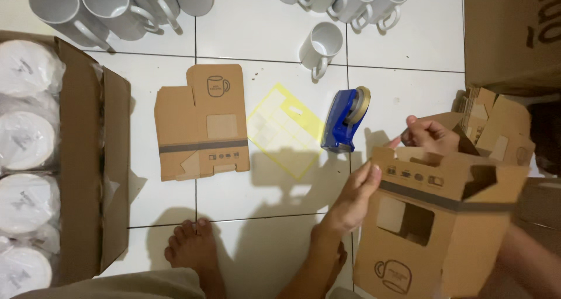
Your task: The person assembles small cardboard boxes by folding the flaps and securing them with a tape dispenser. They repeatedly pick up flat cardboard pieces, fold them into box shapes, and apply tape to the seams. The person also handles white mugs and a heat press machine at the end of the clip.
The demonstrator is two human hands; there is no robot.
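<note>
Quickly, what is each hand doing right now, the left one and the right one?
Left hand: closed on the side of the cardboard box.
Right hand: closed on the top flap of the same box.

Mugs (175,4) in a row at the far edge of the floor (409,48), flat carton (201,124) left of the tape dispenser (346,119), sheet (284,129) between them, open box (87,159) of wrapped items far left, folded carton (438,223) at right between both hands.

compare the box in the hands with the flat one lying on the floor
The box in the hands is opened up into shape; the flat box lies folded on the tiles. The left hand and right hand grip the first; nothing touches the second. Both are brown cardboard with a mug drawing.
</note>
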